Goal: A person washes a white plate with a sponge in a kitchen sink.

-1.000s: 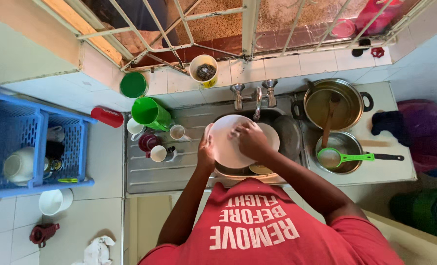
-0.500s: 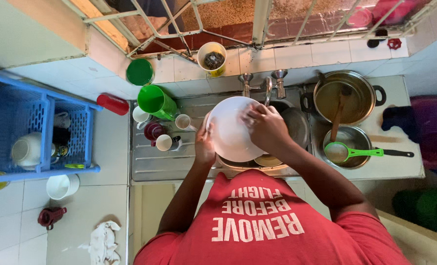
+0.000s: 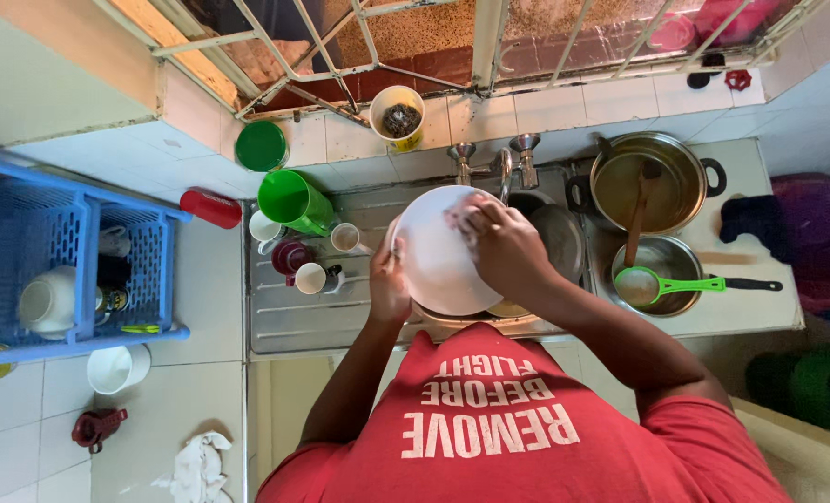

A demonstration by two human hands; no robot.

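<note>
A white plate is held tilted over the steel sink, just below the tap. My left hand grips the plate's left rim. My right hand lies flat on the plate's upper right face, fingers together, rubbing it; whether it holds a sponge is hidden. A second dish shows under the plate at the sink's front edge.
Several cups and a green jug stand on the draining board. Two pots, a wooden spoon and a green ladle are right of the sink. A blue crate with crockery stands far left. A cloth lies on the floor.
The plate has tipped up and shifted slightly left towards the tap. My right hand has slid across its face to the upper right. The view has drifted a little.
</note>
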